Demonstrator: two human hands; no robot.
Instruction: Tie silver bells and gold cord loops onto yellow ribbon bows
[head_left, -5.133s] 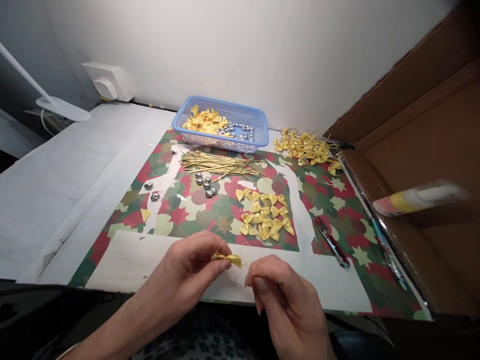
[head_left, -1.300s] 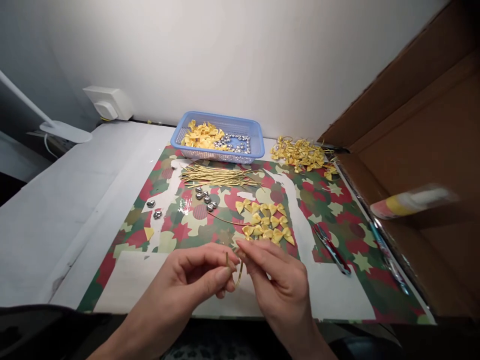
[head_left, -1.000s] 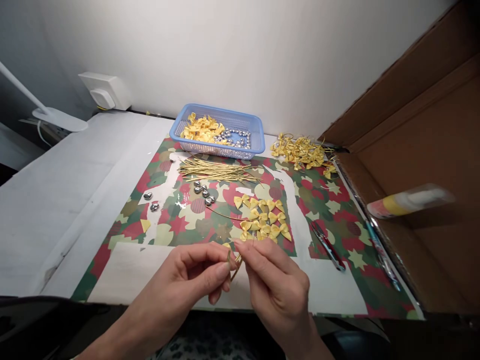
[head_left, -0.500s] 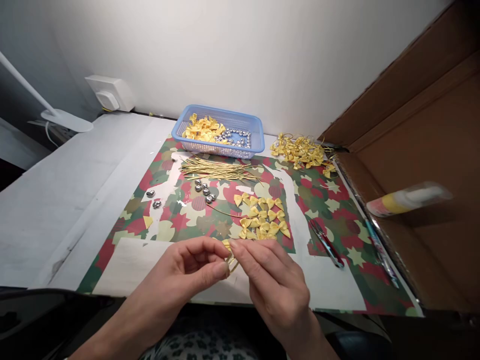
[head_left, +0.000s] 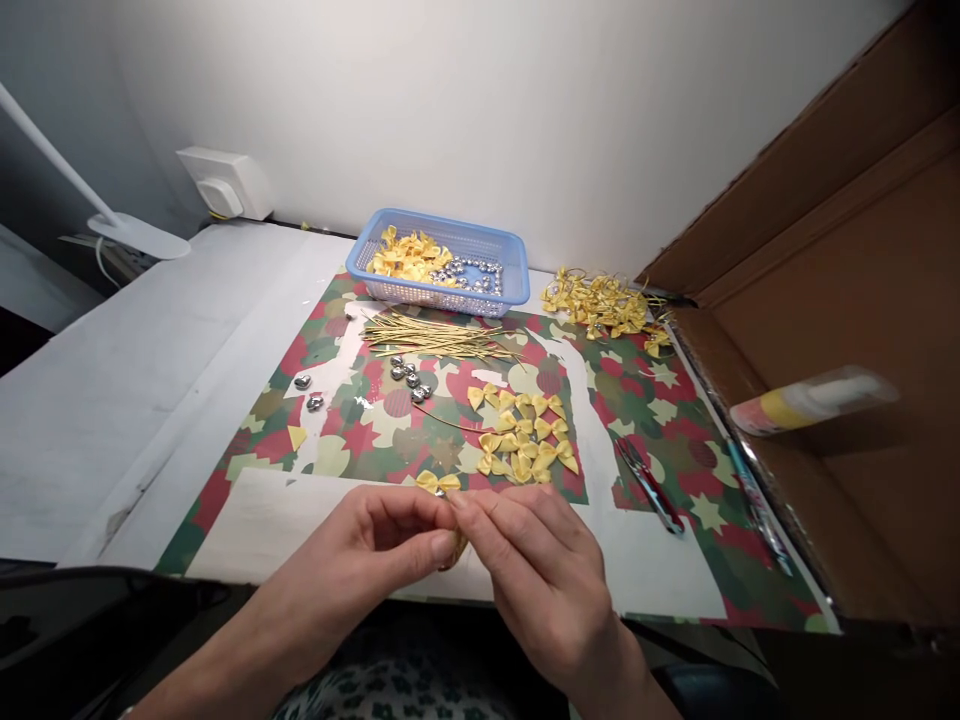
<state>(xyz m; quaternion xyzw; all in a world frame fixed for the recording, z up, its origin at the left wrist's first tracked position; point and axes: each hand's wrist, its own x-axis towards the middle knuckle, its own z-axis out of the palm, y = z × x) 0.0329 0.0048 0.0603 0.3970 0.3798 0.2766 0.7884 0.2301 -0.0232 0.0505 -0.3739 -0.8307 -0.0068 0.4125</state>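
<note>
My left hand (head_left: 397, 535) pinches a thin gold cord (head_left: 453, 556) between thumb and index finger. Fingertips of my right hand (head_left: 536, 560) press together on the same cord, right beside the left ones. A yellow satin bow (head_left: 437, 482) shows just beyond the fingertips, with a bit of silver under it; whether it hangs from the cord I cannot tell. Several yellow bows (head_left: 525, 435) lie in rows past my right hand. A few silver bells (head_left: 411, 378) sit near a bundle of gold cords (head_left: 435, 337), and one loose cord runs toward the bows.
At the back stands a blue basket (head_left: 517, 270) holding bows and silver bells. A heap of corded bows (head_left: 604, 300) lies to its right. Red-handled snips (head_left: 651, 485) and a pen (head_left: 761, 505) lie at right, beside a cardboard box (head_left: 825, 280) and a bottle (head_left: 814, 400).
The yellow bow, mostly hidden by my fingers before, now shows beyond them. Both hands stay close together, the right one shifted slightly left and down.
</note>
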